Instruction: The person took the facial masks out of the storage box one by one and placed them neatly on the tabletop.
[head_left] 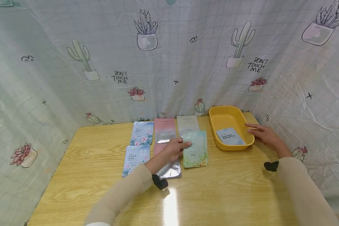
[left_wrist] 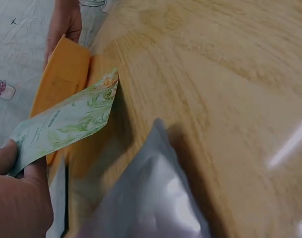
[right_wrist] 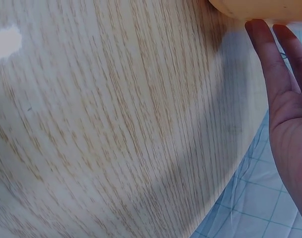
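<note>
My left hand (head_left: 173,150) pinches a pale green packet (head_left: 198,153) between thumb and fingers at its left edge. In the left wrist view the packet (left_wrist: 74,119), printed with leaves and orange flowers, is tilted above the wooden table, overlapping the bin there. At the right, a yellow plastic bin (head_left: 227,116) has a pale blue-white packet (head_left: 232,137) lying in it. My right hand (head_left: 266,138) touches the bin's right side with fairly straight fingers (right_wrist: 270,57), fingertips right at its wall.
Left of the bin lie two blue lotus-print packets (head_left: 142,133), a pink packet (head_left: 164,125) at the back, a cream packet (head_left: 187,121), and a pink-and-silver packet (head_left: 169,171) under my left hand. A printed curtain (head_left: 175,62) hangs behind the wooden table (head_left: 214,194).
</note>
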Action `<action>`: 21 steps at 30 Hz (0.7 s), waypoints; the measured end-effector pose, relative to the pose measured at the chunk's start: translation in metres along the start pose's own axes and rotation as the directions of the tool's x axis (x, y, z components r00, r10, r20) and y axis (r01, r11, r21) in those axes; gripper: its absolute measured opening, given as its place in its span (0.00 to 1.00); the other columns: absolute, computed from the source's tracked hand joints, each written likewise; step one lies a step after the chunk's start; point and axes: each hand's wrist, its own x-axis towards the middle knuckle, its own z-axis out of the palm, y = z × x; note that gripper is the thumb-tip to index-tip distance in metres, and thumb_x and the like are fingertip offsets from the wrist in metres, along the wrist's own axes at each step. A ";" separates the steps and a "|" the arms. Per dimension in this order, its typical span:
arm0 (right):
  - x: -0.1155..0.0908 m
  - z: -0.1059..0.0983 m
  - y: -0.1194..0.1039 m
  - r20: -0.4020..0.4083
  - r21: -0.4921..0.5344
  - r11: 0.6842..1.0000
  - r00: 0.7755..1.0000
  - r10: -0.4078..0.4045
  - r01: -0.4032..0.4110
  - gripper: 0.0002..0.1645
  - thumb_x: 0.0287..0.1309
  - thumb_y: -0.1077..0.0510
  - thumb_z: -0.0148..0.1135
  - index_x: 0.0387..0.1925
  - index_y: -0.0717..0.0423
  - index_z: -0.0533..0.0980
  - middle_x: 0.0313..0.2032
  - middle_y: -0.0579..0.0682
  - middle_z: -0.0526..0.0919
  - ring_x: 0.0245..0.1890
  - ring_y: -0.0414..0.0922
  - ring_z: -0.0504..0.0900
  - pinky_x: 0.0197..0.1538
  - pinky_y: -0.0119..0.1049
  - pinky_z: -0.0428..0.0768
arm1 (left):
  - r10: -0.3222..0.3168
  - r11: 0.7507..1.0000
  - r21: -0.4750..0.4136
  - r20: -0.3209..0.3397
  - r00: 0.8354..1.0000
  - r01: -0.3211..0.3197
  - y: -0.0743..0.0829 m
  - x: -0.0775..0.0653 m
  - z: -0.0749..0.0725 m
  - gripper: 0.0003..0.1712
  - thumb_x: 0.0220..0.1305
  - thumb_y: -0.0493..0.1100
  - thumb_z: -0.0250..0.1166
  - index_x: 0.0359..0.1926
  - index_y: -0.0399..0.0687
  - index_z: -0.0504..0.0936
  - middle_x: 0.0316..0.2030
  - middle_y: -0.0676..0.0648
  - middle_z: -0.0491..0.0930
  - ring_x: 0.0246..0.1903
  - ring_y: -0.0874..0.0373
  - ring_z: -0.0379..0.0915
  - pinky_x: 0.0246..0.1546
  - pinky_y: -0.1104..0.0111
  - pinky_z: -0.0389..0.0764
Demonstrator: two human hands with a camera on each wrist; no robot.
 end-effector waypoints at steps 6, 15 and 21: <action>0.001 0.001 0.000 -0.004 -0.002 1.000 1.000 0.003 -0.003 0.39 0.75 0.47 0.56 0.77 0.61 0.57 0.55 0.28 0.72 0.49 0.26 0.81 0.50 0.28 0.82 | -0.057 0.998 -0.038 -0.032 0.998 0.056 -0.015 -0.001 0.000 0.03 0.67 0.29 0.66 0.35 0.36 0.82 0.30 0.48 0.83 0.27 0.63 0.79 0.32 0.72 0.84; -0.001 0.001 -0.002 -0.003 0.003 1.000 1.000 0.000 0.000 0.40 0.75 0.47 0.56 0.77 0.61 0.57 0.53 0.26 0.73 0.49 0.26 0.81 0.50 0.28 0.83 | -0.067 0.997 -0.035 0.010 0.998 0.068 -0.014 0.001 -0.007 0.13 0.74 0.36 0.61 0.52 0.30 0.79 0.43 0.41 0.86 0.39 0.55 0.85 0.48 0.61 0.86; -0.001 0.001 -0.002 0.002 0.023 1.000 1.000 -0.004 0.004 0.39 0.75 0.48 0.56 0.77 0.62 0.57 0.53 0.25 0.73 0.49 0.26 0.81 0.50 0.28 0.83 | -0.037 0.999 0.025 0.014 0.999 0.036 -0.009 0.004 -0.014 0.13 0.74 0.36 0.60 0.47 0.26 0.82 0.41 0.39 0.86 0.39 0.54 0.85 0.46 0.60 0.86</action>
